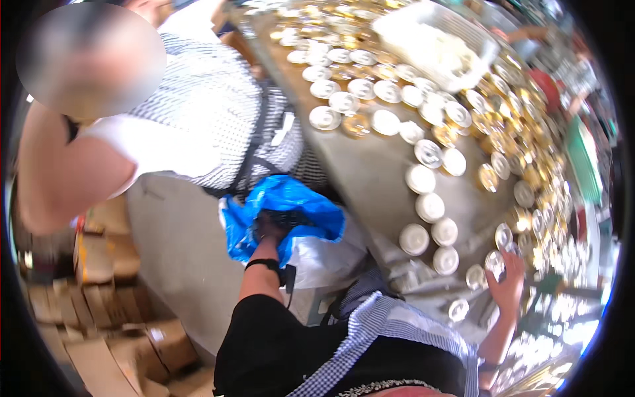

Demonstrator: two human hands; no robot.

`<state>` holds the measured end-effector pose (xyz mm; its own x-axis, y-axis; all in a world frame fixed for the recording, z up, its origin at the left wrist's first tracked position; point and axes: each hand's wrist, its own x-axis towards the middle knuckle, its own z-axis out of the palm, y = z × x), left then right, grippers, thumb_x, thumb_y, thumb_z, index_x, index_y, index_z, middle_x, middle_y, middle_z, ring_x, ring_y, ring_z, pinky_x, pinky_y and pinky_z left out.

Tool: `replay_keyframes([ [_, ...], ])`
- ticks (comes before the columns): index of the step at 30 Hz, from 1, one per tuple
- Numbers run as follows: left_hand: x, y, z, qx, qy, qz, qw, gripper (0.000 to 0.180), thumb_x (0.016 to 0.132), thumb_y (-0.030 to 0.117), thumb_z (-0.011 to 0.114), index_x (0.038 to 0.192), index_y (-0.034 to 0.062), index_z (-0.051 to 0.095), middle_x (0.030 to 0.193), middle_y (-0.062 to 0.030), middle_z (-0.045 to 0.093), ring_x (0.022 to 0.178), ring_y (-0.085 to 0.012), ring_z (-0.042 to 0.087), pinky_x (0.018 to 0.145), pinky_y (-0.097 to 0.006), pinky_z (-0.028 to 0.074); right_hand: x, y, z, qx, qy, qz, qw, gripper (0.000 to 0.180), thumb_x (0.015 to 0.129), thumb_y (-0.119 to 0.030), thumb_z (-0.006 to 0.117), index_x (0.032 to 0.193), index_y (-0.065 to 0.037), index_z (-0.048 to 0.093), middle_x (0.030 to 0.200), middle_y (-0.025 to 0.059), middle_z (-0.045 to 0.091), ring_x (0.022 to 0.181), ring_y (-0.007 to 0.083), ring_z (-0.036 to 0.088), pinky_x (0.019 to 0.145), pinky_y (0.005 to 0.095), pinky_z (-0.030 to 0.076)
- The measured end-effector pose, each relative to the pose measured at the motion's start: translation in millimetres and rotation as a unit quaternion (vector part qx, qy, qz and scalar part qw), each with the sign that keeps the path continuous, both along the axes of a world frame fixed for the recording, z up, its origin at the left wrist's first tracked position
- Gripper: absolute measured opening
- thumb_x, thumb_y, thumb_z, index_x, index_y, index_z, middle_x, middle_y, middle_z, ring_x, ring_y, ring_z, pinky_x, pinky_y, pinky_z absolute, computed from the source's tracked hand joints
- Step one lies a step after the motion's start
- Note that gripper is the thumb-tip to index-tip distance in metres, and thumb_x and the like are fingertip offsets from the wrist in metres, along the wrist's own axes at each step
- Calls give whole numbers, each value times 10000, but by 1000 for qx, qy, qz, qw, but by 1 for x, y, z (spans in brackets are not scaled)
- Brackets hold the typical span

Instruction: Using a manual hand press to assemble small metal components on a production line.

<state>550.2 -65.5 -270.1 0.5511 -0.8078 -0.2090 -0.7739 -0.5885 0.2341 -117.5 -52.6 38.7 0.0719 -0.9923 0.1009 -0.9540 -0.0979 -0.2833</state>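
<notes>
My left hand (272, 228) reaches into a blue plastic bag (317, 221). The bag and a dark, crumpled area hide its fingers. White plastic (317, 261) lies just below the bag. At the right side of the table, my right hand (508, 281) has thumb and fingers around a shiny, round lid-like piece (494, 261). Close by lie more silvery pieces (475, 276) of this shape. White round pieces (415, 239) sit in a loose group on the table between my two hands.
The table (370, 172) carries many gold and white round pieces and a white plastic basket (486, 49). A person (218, 112) in a checked apron stands at the left. Cardboard boxes (106, 364) pile up at lower left. A green tray (583, 159) stands far right.
</notes>
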Motion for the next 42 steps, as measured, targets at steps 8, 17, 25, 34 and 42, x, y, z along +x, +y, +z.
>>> replay_keyframes([
  [8,-36,-61,32,5,-5,-40,999,881,638,488,776,1333,70,430,1312,-186,528,1202,-355,519,1025,-466,408,18,-8,8,46,-45,-24,998,550,665,-150,750,1181,-59,583,1137,133,588,1074,344,526,971,433,410],
  [17,-34,-33,23,-111,68,-60,990,650,777,443,685,1292,85,513,1310,-182,544,1204,-350,522,996,-409,428,9,-27,-6,18,-57,9,998,512,688,-196,721,1166,-74,581,1109,133,585,1062,348,519,941,439,430],
  [25,-69,-24,165,-227,468,157,839,372,835,138,689,1156,28,538,990,-117,613,900,-259,632,752,-385,556,6,-77,-45,9,-37,-14,999,529,689,-219,705,1186,-106,563,1069,134,587,1058,354,525,941,442,440],
  [34,-140,-51,277,-279,692,86,661,317,900,80,592,1203,70,500,1054,-143,605,924,-280,635,750,-458,578,53,-116,-30,-65,-28,20,997,625,702,-156,759,1267,-61,508,1304,200,461,1184,401,446,1002,477,390],
  [42,-199,-82,309,-296,781,28,549,369,872,116,615,1200,61,456,1063,-151,602,838,-301,647,722,-464,573,133,-113,7,73,-326,167,928,644,767,-159,733,1331,-56,441,1283,186,479,1114,344,528,899,432,472],
])
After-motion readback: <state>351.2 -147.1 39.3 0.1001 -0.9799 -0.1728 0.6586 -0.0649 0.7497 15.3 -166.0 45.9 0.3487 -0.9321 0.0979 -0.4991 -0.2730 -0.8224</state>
